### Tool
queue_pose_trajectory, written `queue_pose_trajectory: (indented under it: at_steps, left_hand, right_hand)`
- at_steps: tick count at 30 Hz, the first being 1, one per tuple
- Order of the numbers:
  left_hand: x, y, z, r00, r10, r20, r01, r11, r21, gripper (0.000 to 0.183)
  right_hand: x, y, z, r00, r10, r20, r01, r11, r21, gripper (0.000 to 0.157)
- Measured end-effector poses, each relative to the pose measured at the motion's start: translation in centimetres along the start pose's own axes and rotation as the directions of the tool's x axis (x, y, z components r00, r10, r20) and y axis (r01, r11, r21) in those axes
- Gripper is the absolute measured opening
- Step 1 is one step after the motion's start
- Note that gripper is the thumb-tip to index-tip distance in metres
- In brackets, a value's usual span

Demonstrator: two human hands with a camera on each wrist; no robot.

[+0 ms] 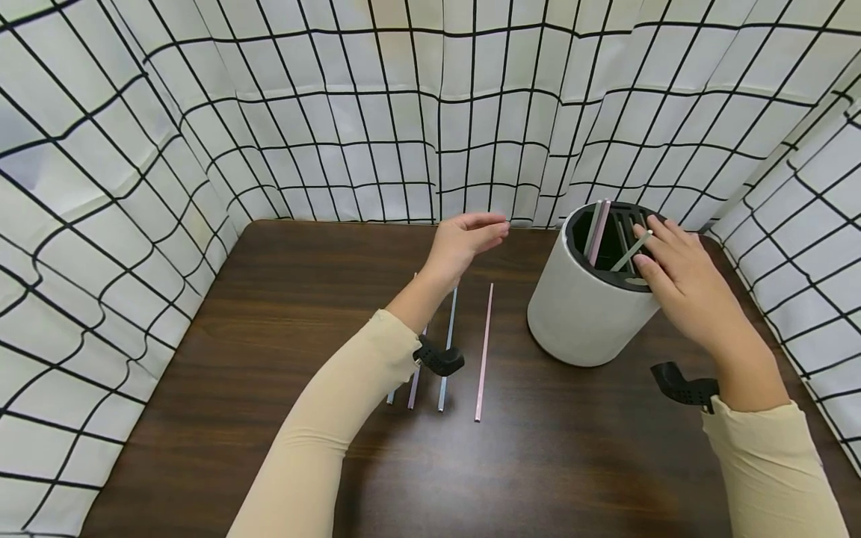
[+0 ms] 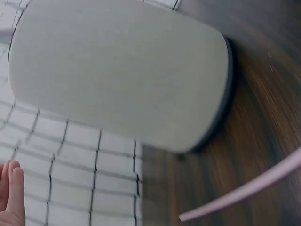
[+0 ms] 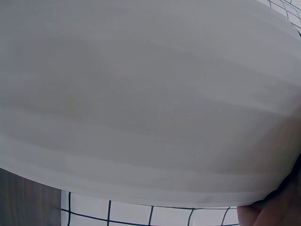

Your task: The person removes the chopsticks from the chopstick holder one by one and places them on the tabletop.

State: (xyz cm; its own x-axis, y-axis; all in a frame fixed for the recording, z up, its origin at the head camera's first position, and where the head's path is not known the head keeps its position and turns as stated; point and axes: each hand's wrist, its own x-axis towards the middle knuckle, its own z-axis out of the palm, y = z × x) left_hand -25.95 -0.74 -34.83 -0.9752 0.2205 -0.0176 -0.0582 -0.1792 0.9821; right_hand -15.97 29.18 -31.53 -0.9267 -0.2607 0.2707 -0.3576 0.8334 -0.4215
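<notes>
A white round holder (image 1: 587,317) with a dark divided top stands at the right of the table. A pink straw (image 1: 599,233) and a grey-green straw beside it lean inside its larger opening. A pale green straw (image 1: 631,252) slants out toward the right rim. My right hand (image 1: 682,280) rests on that rim, fingers fairly straight, the green straw's end between thumb and forefinger without a visible pinch. My left hand (image 1: 464,243) hovers left of the holder, fingers extended and holding nothing. Below it, a pink straw (image 1: 484,351) and a blue straw (image 1: 451,317) lie on the table.
More straws, among them a purple straw (image 1: 413,388), lie partly hidden under my left forearm. White sheeting with a black grid (image 1: 377,119) encloses the dark wooden table (image 1: 269,299) at the back and sides. The holder stands near the back right corner.
</notes>
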Motion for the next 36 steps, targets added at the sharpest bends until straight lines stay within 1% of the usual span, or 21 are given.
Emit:
queue_pose_trajectory:
  at_steps: [2,6,11,14,17,19,21,24,29,33,36]
  left_hand:
    - [-0.2,0.5,1.1,0.999,0.028,0.025,-0.028,1.000,-0.004,0.028]
    - [-0.8,1.2,3.0,0.995,0.071,0.063,-0.072,0.997,0.019,0.027]
    - [-1.5,1.8,4.4,0.985,0.118,0.122,-0.127,0.989,0.070,0.031]
    - [-2.0,2.2,5.1,0.973,0.133,0.190,-0.155,0.982,0.108,0.034]
    - [-2.3,2.4,5.8,0.954,0.148,0.261,-0.188,0.972,0.139,0.034]
    - [-2.4,2.6,6.2,0.946,0.150,0.288,-0.200,0.968,0.151,0.032]
    - [-2.5,2.6,6.6,0.943,0.152,0.295,-0.203,0.968,0.149,0.030]
    - [-2.6,2.7,7.2,0.945,0.145,0.292,-0.191,0.972,0.137,0.028]
    - [-2.5,2.9,8.0,0.953,0.118,0.281,-0.174,0.968,0.183,0.027]
    - [-2.5,3.0,8.3,0.958,0.109,0.266,-0.167,0.964,0.208,0.026]
    - [-2.6,3.2,8.3,0.959,0.125,0.256,-0.178,0.964,0.196,0.026]
  right_hand:
    - [0.0,0.0,0.0,1.000,-0.002,-0.001,0.002,1.000,0.002,0.053]
    - [0.0,-0.1,0.0,1.000,-0.002,-0.004,0.002,1.000,0.003,0.053]
    - [0.1,-0.2,0.2,1.000,-0.002,-0.002,0.002,1.000,-0.002,0.053]
    - [0.1,-0.2,0.2,1.000,0.001,-0.004,-0.001,1.000,-0.002,0.053]
    - [0.1,-0.2,0.1,1.000,0.002,-0.005,-0.002,1.000,0.001,0.053]
    - [0.1,-0.2,0.1,1.000,0.006,-0.005,-0.006,1.000,0.003,0.053]
    - [0.1,-0.2,0.1,1.000,0.005,-0.002,-0.005,1.000,0.007,0.053]
    - [0.1,-0.1,0.1,1.000,0.011,-0.002,-0.011,1.000,0.010,0.053]
    - [0.1,-0.1,0.1,1.000,0.012,-0.001,-0.012,1.000,0.011,0.054]
    - [0.1,-0.1,0.1,1.000,0.007,-0.002,-0.007,1.000,0.012,0.053]
    - [0.1,0.0,0.1,1.000,0.003,-0.003,-0.003,1.000,0.013,0.053]
